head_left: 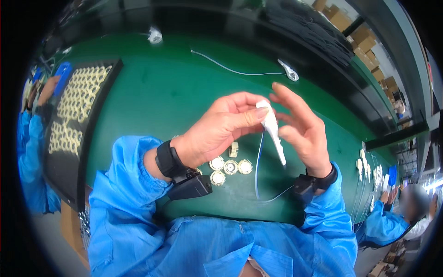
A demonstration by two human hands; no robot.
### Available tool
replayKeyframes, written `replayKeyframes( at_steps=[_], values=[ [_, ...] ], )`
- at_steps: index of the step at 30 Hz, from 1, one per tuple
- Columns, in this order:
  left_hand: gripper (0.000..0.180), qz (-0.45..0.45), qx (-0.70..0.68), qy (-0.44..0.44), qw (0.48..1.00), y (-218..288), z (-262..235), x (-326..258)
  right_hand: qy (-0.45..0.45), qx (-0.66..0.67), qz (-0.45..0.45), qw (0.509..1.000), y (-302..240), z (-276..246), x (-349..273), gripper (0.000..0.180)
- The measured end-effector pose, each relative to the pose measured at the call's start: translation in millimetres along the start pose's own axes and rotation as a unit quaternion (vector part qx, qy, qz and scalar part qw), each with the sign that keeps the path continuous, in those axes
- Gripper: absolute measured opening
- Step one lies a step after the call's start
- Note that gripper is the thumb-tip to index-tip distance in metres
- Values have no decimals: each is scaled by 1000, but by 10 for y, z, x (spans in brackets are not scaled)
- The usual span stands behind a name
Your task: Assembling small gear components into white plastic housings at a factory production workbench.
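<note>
My left hand [221, 121] pinches a white, tapering plastic handle piece [272, 128] near its wide top, with the thumb across it. The narrow end points down and to the right. A thin pale cable [257, 171] hangs from the piece, reaches the green table and curves toward my right wrist. Beside the piece is my right hand [302, 131], its fingers spread and nothing gripped in them. Below my left hand, several cream toothed gear-like rings [230, 167] lie on the table. Black devices are strapped to both my wrists.
At the left a black tray [64, 168] holds rows of cream rings. A similar white piece [289, 71] with a cable lies at the far side of the green table [152, 97]; another white part [155, 36] is farther left. More cabled white pieces [364, 166] and co-workers are at the sides.
</note>
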State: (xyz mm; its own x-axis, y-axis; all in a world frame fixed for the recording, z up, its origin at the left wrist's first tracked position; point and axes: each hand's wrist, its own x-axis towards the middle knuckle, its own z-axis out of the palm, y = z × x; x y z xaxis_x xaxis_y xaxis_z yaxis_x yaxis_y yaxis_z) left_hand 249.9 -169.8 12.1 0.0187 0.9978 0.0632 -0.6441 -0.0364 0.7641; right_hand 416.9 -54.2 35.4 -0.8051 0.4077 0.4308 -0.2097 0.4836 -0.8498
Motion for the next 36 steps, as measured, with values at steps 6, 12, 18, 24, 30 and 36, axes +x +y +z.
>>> replayKeyframes(
  at_steps=[6,12,18,24,30,36],
  values=[
    [38,88,189,39,977,-93,152,-22,0,312,220,924,-188,276,-252,65],
    [38,63,282,121,950,-42,237,-92,174,-50,213,960,-742,-950,-908,56],
    [33,35,267,115,956,-84,201,-25,-19,-447,484,752,-812,-2150,-1983,53],
    [30,11,264,108,958,-151,117,-9,178,-624,373,663,494,-2615,-2554,51],
    [28,-14,252,105,962,-239,-8,32,119,-741,360,554,599,-2509,-2034,49],
    [26,-38,243,113,963,-279,-60,8,64,-533,235,810,1101,-2218,-195,66]
  ],
)
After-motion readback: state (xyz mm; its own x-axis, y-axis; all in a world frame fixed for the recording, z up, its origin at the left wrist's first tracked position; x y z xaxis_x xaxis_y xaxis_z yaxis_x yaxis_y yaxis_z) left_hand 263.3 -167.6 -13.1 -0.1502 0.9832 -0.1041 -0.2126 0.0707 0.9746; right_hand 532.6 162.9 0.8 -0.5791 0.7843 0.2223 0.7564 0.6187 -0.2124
